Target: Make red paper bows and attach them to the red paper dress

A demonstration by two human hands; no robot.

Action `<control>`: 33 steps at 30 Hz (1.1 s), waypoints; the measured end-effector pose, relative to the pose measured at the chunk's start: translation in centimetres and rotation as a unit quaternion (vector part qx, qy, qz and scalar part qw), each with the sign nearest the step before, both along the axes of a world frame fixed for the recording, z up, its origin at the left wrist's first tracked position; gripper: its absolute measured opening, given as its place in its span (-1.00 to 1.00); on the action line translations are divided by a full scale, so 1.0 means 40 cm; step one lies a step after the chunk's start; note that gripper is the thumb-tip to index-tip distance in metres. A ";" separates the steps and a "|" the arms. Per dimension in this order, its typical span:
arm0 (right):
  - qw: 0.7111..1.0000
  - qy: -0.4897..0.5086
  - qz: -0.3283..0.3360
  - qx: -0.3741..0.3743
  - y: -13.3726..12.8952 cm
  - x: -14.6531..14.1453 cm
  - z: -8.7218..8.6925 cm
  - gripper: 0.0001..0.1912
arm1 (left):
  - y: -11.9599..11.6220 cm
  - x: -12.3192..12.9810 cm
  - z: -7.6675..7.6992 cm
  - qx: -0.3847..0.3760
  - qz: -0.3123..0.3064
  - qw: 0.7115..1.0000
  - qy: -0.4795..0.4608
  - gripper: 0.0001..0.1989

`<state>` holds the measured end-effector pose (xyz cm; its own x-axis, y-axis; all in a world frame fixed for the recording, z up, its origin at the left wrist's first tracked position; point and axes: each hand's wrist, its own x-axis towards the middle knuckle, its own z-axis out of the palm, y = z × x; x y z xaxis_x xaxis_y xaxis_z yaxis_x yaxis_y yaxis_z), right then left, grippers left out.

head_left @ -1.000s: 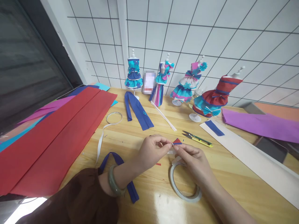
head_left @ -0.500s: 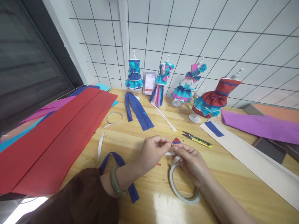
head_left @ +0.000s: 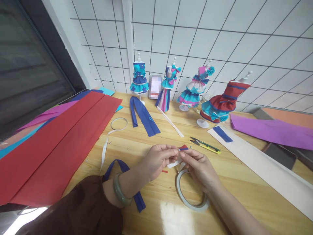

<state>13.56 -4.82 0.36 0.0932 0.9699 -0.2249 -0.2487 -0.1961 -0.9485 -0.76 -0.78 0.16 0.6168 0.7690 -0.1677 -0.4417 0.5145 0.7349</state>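
Wooden table [head_left: 151, 192], both hands pinching

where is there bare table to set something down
Between the near blue strip and the tape roll, and between the right hand and the pale sheet. Crowded: the back, around the dress forms, and the left, under the red paper.

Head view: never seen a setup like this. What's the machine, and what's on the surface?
There's no machine: a person's bare hands, filmed forward and down by one camera worn on the head. The left hand and right hand pinch a small red-and-blue piece between them. On the wooden table lie a tape roll, snips, red sheets and a pale sheet. Four small dress forms in colourful outfits stand near the tiled wall.
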 end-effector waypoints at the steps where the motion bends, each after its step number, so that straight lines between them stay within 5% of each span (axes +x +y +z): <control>1: 1.000 -0.005 -0.007 0.003 0.000 0.002 -0.002 -0.83 | 0.001 -0.002 0.000 -0.016 -0.018 1.000 -0.014 -0.86; 19: 0.994 -0.045 0.038 0.087 -0.007 0.006 0.002 -0.86 | 0.019 -0.023 0.018 -0.149 -0.179 0.972 -0.042 -0.88; 24: 0.987 -0.061 0.113 0.094 -0.018 0.007 0.026 -0.90 | 0.017 -0.027 0.027 -0.134 -0.233 0.962 -0.043 -0.87; 33: 0.966 -0.174 0.106 0.156 -0.028 0.012 0.048 -0.87 | 0.020 -0.034 0.024 -0.090 -0.279 0.955 -0.040 -0.85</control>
